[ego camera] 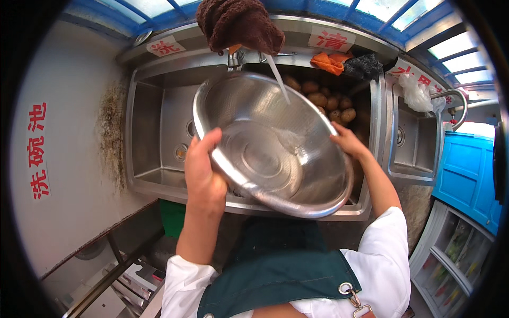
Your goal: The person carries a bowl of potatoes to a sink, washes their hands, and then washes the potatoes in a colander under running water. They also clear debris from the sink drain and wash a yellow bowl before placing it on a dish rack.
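A large stainless steel basin (262,155) is held tilted over the double sink, with a little water in it. My left hand (204,171) grips its rim on the left, thumb over the edge. On the right, my right hand (350,139) holds the rim near the potatoes. A stream of water (277,77) falls into the basin from under a brown cloth (240,26), which hides its source. Several potatoes (332,101) lie in the right sink compartment, partly hidden behind the basin. The left compartment (171,119) shows its drain fittings.
A metal faucet (235,59) stands at the sink's back edge. Orange cloth (328,63) and a dark mesh scrubber (364,66) lie behind the potatoes. To the right is a small sink (413,147) with a clear plastic bag (415,93). A stained wall (75,119) borders the left side.
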Demonstrator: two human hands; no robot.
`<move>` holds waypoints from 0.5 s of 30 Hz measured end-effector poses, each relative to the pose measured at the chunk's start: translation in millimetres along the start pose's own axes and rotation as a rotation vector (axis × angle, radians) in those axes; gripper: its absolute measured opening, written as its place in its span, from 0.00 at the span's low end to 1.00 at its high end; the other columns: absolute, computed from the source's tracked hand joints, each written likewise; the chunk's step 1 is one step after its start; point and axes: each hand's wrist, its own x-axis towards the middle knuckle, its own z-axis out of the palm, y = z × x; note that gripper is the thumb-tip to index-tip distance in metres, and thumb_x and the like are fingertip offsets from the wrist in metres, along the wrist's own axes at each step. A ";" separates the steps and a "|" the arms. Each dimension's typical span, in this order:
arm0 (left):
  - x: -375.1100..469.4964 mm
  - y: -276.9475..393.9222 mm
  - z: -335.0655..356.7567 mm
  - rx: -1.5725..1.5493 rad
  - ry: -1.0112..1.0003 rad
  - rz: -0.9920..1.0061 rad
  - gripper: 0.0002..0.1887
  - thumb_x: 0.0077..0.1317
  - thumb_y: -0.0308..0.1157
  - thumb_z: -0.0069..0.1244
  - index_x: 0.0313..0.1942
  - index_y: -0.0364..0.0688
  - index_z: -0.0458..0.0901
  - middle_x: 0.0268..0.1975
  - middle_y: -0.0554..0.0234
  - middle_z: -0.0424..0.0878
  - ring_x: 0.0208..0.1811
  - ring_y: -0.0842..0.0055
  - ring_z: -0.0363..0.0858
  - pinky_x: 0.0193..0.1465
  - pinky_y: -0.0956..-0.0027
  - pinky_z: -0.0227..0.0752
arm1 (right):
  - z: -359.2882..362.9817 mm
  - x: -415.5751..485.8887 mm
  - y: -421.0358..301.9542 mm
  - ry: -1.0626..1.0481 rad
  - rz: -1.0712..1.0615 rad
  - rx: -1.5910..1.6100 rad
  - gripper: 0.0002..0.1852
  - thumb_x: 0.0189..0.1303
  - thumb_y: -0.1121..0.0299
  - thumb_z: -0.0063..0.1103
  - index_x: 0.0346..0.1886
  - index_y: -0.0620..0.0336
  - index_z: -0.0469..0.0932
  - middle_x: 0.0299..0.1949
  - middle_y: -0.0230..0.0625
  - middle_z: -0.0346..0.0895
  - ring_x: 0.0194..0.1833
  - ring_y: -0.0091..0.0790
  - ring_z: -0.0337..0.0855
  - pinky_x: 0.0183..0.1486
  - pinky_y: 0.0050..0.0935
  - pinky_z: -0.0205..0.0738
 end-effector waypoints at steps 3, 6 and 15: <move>15.4 20.5 10.5 0.065 -0.228 0.034 0.09 0.69 0.26 0.50 0.47 0.36 0.78 0.46 0.59 0.82 0.47 0.73 0.81 0.56 0.68 0.74 | -36.7 27.6 -35.0 0.008 0.073 0.227 0.35 0.60 0.73 0.61 0.72 0.63 0.64 0.52 0.40 0.81 0.50 0.28 0.81 0.54 0.25 0.75; 11.5 45.9 48.8 0.292 -0.345 0.191 0.05 0.70 0.31 0.52 0.38 0.39 0.80 0.37 0.63 0.82 0.39 0.79 0.78 0.48 0.72 0.70 | -32.4 18.4 -60.9 -0.122 0.038 -0.100 0.28 0.61 0.68 0.60 0.66 0.64 0.72 0.52 0.39 0.82 0.51 0.30 0.80 0.57 0.27 0.73; -37.6 60.2 -7.1 0.278 -0.260 0.090 0.11 0.73 0.32 0.48 0.45 0.34 0.81 0.44 0.58 0.85 0.46 0.74 0.81 0.54 0.67 0.74 | -46.1 -52.9 -76.8 -0.123 0.073 -0.281 0.33 0.54 0.66 0.63 0.65 0.69 0.73 0.55 0.45 0.81 0.51 0.33 0.81 0.57 0.27 0.72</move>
